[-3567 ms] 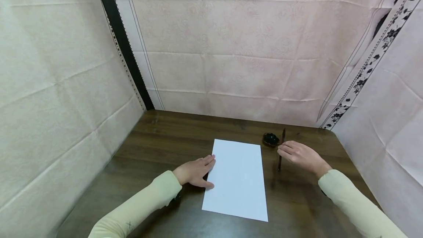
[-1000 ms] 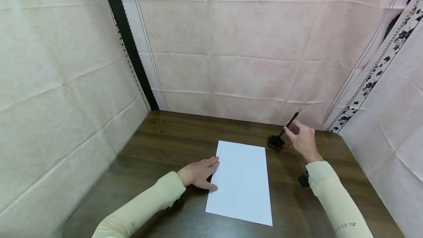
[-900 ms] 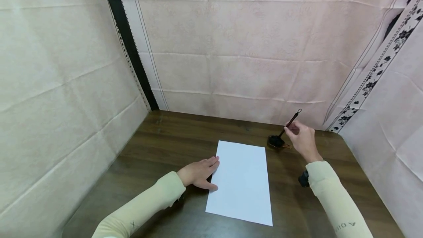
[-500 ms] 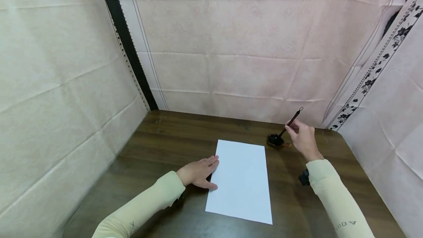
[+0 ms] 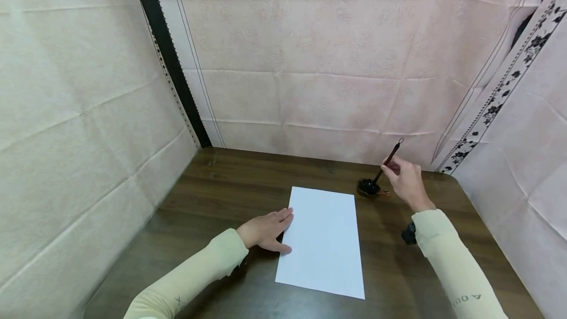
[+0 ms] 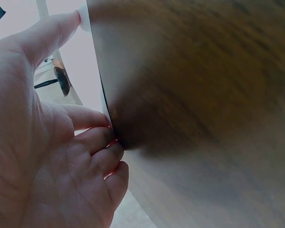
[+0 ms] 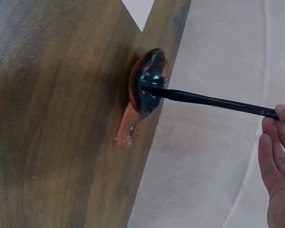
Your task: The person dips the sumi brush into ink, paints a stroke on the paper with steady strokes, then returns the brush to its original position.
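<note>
A writing brush point(image 5: 392, 155) with a hanging loop at its top end is pinched between the thumb and fingers of my right hand point(image 5: 406, 181). It slants down into a small dark ink dish point(image 5: 366, 187); in the right wrist view its tip is inside the dish, whose short brownish handle point(image 7: 127, 126) sticks out to one side. My left hand point(image 5: 266, 232) lies with spread fingers on the left edge of a blank white sheet of paper point(image 5: 322, 242). The left wrist view shows its thumb and fingertips along that paper edge.
The dark wooden table point(image 5: 212, 201) carries the paper and dish; the dish stands near its back edge, right of the paper's top corner. Pale cloth hangs point(image 5: 283, 87) rise at the back and both sides. A black wrist device point(image 5: 409, 234) sits at the right cuff.
Earlier the brush was beside the dish under my right hand; since then it was lifted, tilted and its tip put in the dish. Lately it stands slightly steeper. My left hand stays put.
</note>
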Demonstrator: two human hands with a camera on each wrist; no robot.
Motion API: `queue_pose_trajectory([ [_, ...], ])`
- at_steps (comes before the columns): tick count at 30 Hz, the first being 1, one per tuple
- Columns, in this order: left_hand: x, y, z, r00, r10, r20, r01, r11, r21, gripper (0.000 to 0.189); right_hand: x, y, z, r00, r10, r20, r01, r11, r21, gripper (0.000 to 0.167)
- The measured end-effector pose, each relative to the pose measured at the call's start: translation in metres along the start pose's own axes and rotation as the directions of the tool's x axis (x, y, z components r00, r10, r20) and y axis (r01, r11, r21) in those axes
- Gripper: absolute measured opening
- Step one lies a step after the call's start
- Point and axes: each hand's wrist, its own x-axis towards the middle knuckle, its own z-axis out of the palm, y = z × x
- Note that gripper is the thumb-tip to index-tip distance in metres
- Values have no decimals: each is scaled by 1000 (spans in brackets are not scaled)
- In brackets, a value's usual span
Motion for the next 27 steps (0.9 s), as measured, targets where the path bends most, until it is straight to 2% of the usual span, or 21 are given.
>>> queue_pose_trajectory([
  [7,1,-1,0,1000,-3,5,3,1000,10,98,6,-5,-4,1000,1,-2,-1,1000,-16,13],
  [19,0,0,1,1000,-12,8,12,1000,26,98,-1,-1,5,999,26,32,-26,1000,-7,11],
  [27,1,0,1,1000,-8,5,8,1000,21,99,-1,-2,1,999,29,41,-29,999,-19,9],
])
